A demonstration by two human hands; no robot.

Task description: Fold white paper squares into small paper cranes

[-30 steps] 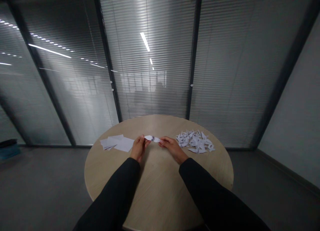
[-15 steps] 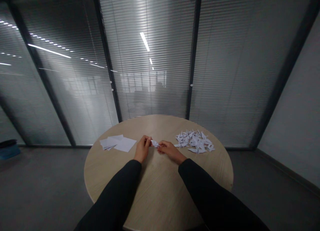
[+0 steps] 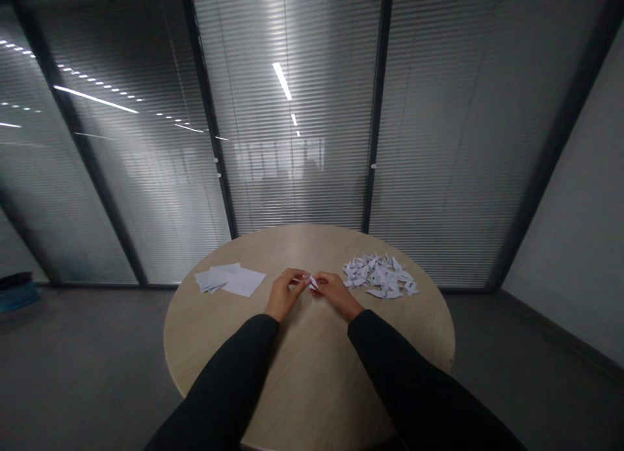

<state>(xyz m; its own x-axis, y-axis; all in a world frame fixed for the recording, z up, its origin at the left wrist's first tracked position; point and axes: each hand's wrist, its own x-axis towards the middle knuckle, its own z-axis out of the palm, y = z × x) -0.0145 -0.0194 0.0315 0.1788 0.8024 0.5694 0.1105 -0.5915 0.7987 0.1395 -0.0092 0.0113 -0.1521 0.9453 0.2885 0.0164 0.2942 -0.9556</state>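
My left hand point(image 3: 285, 294) and my right hand point(image 3: 332, 291) meet above the middle of a round wooden table point(image 3: 302, 366). Both pinch a small folded white paper piece point(image 3: 311, 281), of which only a pointed tip shows between the fingertips. A loose stack of flat white paper sheets point(image 3: 230, 279) lies to the left of my left hand. A heap of several small folded white paper pieces point(image 3: 380, 276) lies to the right of my right hand. Both arms wear dark sleeves.
Glass partitions with closed blinds and dark frames point(image 3: 375, 113) stand just behind the table. Grey floor surrounds the table. A dark blue object point(image 3: 17, 290) sits on the floor at the far left. A pale wall point(image 3: 580, 243) runs along the right.
The paper piece was stretched out between the hands a second ago. The hands have since come together and the piece is now folded small between the fingertips.
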